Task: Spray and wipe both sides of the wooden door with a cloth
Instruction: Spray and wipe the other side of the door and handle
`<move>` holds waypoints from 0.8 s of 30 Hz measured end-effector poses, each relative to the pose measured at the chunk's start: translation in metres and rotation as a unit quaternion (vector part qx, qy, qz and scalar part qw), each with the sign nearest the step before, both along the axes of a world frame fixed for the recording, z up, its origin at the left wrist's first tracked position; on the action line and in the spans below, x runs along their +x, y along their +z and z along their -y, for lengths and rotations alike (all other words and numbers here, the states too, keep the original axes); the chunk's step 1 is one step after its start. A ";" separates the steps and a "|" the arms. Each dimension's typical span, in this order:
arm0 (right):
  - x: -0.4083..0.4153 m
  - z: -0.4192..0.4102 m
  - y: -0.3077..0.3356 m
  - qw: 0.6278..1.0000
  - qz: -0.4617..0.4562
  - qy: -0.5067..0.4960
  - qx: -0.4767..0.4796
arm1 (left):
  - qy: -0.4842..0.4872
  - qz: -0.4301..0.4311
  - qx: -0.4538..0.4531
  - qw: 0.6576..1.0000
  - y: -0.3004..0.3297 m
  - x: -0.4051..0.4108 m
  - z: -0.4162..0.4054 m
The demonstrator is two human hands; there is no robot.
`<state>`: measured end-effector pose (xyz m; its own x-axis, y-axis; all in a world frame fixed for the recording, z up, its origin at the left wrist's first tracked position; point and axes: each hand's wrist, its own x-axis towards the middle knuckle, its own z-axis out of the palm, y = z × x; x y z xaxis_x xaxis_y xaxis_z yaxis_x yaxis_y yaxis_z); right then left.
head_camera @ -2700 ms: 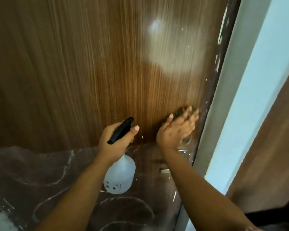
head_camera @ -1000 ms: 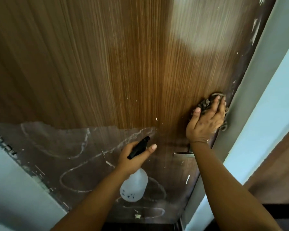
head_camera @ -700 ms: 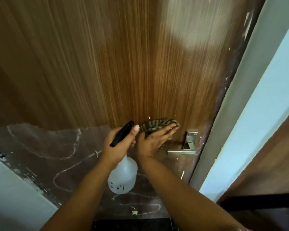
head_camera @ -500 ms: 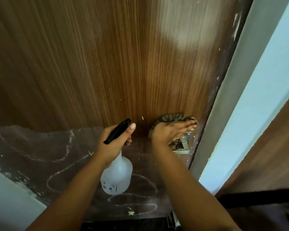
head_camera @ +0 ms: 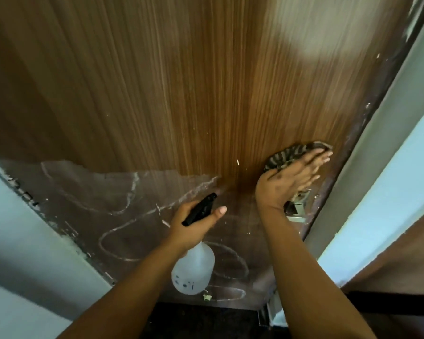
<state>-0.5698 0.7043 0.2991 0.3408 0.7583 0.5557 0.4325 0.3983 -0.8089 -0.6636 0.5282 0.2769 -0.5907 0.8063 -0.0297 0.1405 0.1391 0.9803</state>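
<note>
The wooden door (head_camera: 171,89) fills most of the view, its brown grain bare above and a torn protective film (head_camera: 88,204) over its lower part. My right hand (head_camera: 289,182) presses a dark striped cloth (head_camera: 287,155) flat against the door near its right edge, fingers straight. Just below that hand sits the metal door handle (head_camera: 296,211), partly hidden by my wrist. My left hand (head_camera: 194,223) grips the neck of a translucent spray bottle (head_camera: 194,272) with a black nozzle (head_camera: 199,209) aimed at the door.
A grey door frame (head_camera: 382,123) and light blue wall (head_camera: 387,199) run along the right. Another pale wall (head_camera: 22,241) stands at the left beside the hinge edge. Dark floor (head_camera: 201,321) shows at the bottom, with a brown panel (head_camera: 406,260) at the far right.
My right hand has slid the cloth along the door, from beside the spray bottle out to the right edge above the handle. My left hand keeps holding the bottle.
</note>
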 end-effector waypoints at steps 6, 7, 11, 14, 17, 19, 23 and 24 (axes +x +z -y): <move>-0.007 0.013 -0.033 0.970 0.180 0.095 0.130 | 0.026 -0.012 -0.040 0.999 -0.021 -0.008 0.005; -0.006 0.015 -0.035 0.965 0.197 0.108 0.135 | 0.027 -0.011 -0.042 0.999 -0.025 -0.011 0.005; -0.014 0.012 -0.042 0.923 0.293 0.147 0.201 | 0.086 0.012 -0.019 0.996 -0.035 -0.020 0.018; -0.023 0.007 -0.074 0.822 0.434 0.173 0.325 | 0.090 0.025 -0.021 0.995 -0.038 -0.022 0.027; -0.032 0.012 -0.119 0.695 0.574 0.183 0.394 | 0.120 0.023 -0.032 0.992 -0.040 -0.022 0.032; -0.028 0.013 -0.143 0.546 0.676 0.223 0.441 | 0.125 0.033 -0.024 0.991 -0.035 -0.024 0.036; -0.029 0.003 -0.139 0.368 0.744 0.236 0.505 | 0.080 0.034 -0.029 0.996 -0.022 -0.028 0.049; -0.034 0.002 -0.126 0.371 0.738 0.231 0.514 | 0.078 0.025 -0.028 0.996 -0.019 -0.028 0.053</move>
